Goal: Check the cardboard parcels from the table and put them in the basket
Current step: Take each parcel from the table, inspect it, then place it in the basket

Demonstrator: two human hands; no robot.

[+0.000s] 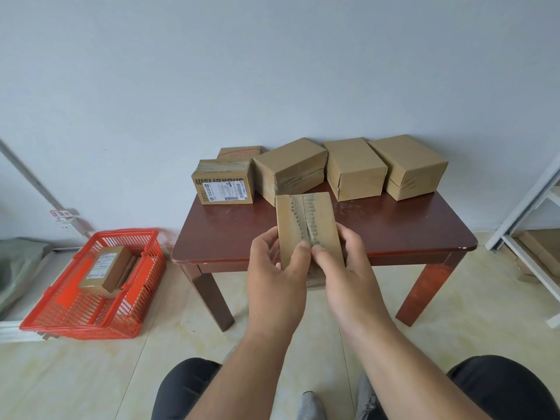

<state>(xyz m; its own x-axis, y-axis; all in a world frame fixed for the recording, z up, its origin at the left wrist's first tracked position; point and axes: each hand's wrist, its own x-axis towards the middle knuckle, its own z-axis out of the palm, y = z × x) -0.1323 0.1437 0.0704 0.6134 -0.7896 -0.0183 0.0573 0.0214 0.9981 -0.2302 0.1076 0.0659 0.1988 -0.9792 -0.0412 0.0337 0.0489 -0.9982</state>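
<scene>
We hold one parcel up over the near edge of the table, its taped seam facing us. Our left hand grips its left side, thumb pressed on the tape near the lower edge. Our right hand grips the right side, thumb likewise on the seam, touching the left thumb. Fingers of both hands are curled round the parcel's back.

On the table, against the wall, stand five more parcels: a labelled box, a flat box behind it, then three plain boxes in a row, close beside one another.

The basket sits on the floor left of the table. One parcel with a label lies inside it, tilted, with another partly hidden beneath.
</scene>
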